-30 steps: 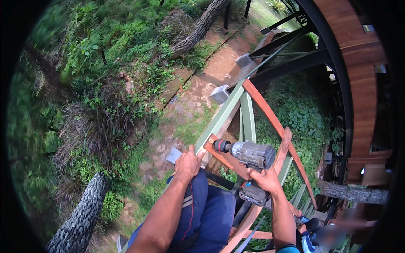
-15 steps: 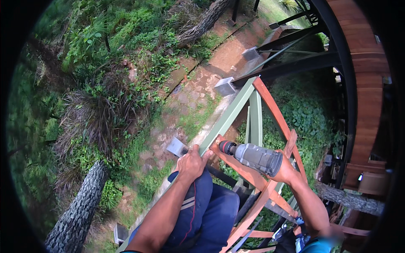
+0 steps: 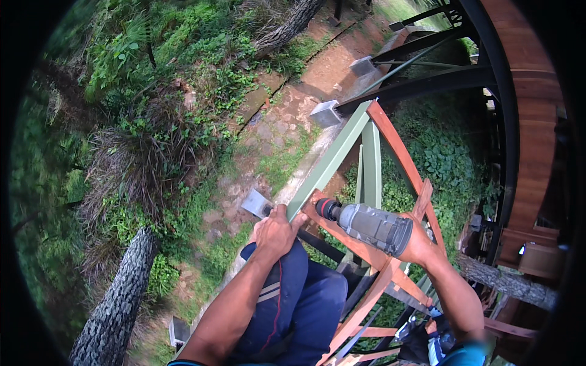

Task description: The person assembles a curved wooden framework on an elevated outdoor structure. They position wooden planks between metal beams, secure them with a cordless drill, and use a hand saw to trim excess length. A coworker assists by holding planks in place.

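Note:
My right hand [image 3: 418, 240] is wrapped round the back of a grey power drill [image 3: 373, 227] with a black and red chuck [image 3: 328, 209]. The chuck end points left at the upper end of a reddish wooden beam [image 3: 339, 233], where it meets a green-painted beam [image 3: 332, 155]. A bit is too small to make out. My left hand [image 3: 276, 235] grips the near end of the green beam, thumb on the side by the wooden joint. My legs in dark blue trousers [image 3: 308, 299] are beneath my left arm.
More reddish beams [image 3: 400, 143] and green posts [image 3: 371, 165] form a frame high above the ground. Black steel beams [image 3: 427, 88] and a plank deck [image 3: 537, 134] stand right. Below are concrete footings [image 3: 325, 113], plants and tree trunks [image 3: 116, 299]. Another person [image 3: 434, 335] is lower down.
The view has shifted slightly, and the frame's top sits a little higher. Both hands keep their holds, and the drill stays by the joint. More of the person below shows.

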The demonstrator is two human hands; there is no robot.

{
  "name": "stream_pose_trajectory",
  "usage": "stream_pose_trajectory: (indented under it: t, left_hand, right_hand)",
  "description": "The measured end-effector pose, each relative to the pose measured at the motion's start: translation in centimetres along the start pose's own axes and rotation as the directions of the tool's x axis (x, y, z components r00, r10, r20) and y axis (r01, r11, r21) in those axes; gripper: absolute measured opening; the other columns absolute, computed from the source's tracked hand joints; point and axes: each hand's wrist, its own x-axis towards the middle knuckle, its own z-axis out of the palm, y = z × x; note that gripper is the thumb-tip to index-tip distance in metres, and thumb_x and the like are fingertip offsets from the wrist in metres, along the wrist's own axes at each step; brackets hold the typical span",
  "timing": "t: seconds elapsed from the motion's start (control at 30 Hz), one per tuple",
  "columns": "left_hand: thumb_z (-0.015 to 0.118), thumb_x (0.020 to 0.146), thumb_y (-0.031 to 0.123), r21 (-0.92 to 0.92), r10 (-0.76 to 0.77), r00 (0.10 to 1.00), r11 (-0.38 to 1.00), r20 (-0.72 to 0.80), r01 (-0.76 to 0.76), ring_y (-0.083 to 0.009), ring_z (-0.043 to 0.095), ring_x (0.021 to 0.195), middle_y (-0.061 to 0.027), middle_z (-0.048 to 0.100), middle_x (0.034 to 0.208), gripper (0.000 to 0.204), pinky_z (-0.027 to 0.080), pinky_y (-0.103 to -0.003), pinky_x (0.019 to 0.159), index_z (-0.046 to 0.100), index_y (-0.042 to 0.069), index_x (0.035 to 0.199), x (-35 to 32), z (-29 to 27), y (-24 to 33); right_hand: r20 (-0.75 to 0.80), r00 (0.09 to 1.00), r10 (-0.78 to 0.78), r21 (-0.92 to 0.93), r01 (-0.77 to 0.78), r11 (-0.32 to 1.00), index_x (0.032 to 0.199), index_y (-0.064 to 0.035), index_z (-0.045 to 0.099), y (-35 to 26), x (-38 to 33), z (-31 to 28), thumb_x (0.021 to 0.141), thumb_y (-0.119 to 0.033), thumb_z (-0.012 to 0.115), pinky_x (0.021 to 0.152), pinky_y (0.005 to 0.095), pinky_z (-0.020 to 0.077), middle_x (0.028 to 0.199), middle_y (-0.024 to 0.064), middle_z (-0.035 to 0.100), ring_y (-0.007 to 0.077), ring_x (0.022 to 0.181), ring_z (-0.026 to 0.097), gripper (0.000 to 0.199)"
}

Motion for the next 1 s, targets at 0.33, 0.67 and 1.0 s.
stream_pose_trajectory:
  t: [0.33,0.67,1.0]
  left_hand:
    - [0.068,0.083,0.074,0.068,0.001,0.995,0.998,0.1,-0.008,-0.0474,0.069,0.106,-0.035,0.07,0.103,0.1,0.054,-0.053,0.092,0.049,-0.013,0.13,2.4,0.3,0.4]
    - [0.071,0.083,0.066,-0.006,-0.082,0.982,0.996,0.171,0.085,-0.0492,0.067,0.111,-0.0374,0.068,0.111,0.094,0.052,-0.053,0.097,0.05,-0.015,0.126,2.1,-0.5,1.3]
    - [0.07,0.071,0.084,0.032,-0.013,0.998,0.999,0.054,0.011,-0.046,0.066,0.117,-0.0355,0.068,0.118,0.117,0.052,-0.051,0.099,0.054,-0.015,0.131,2.9,0.7,-0.2]
  right_hand:
    - [-0.004,0.997,0.075,0.215,-0.073,0.974,0.099,-0.0052,0.068,-1.3,0.4,-0.9,0.072,-0.015,0.076,0.077,0.0462,0.0561,0.089,0.02,0.072,0.0442,0.087,0.068,0.03]
    - [-0.07,0.997,0.017,0.072,-0.012,0.997,0.097,-0.0061,0.068,-2.9,0.3,-1.9,0.067,-0.017,0.077,0.08,0.0497,0.0552,0.095,0.0165,0.071,0.0437,0.093,0.067,0.034]
    - [-0.516,0.828,0.221,0.466,0.055,0.883,0.123,-0.0031,0.07,-6.6,-7.3,8.9,0.072,-0.013,0.078,0.096,0.0416,0.0555,0.121,0.0195,0.072,0.0378,0.112,0.069,0.053]
